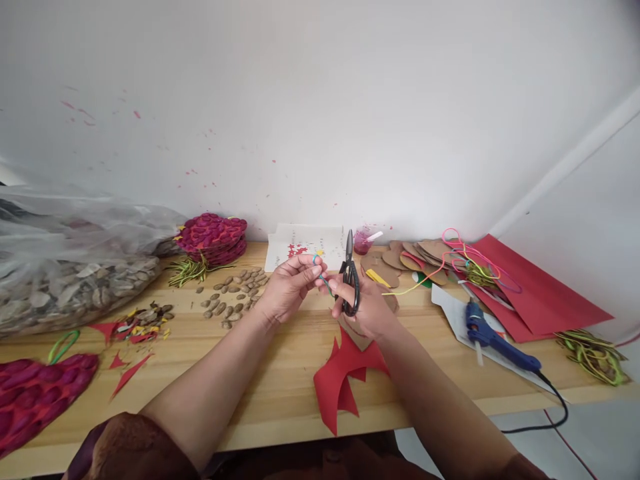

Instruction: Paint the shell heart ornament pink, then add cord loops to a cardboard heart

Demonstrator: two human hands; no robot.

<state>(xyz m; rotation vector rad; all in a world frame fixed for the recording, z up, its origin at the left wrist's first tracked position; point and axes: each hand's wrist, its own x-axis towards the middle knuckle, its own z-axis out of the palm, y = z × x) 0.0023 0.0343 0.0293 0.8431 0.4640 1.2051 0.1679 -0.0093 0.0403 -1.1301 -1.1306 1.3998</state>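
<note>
My left hand pinches a multicoloured cord, teal at this end, with a small loop standing above the fingertips. My right hand is wrapped round black-handled scissors, blades pointing up, and its thumb and fingers also touch the cord close to the left fingers. The cord runs on from the right hand as a yellow strand across the table to a pink and orange tangle. Beneath my hands lie a cut piece of red paper and a brown cardboard shape, partly hidden by the right hand.
A blue glue gun with a black cable rests at right, near red sheets and cardboard shapes. Seeds or shells are spread left of centre. A clear bag and magenta decorated pieces stand at left, a cup behind.
</note>
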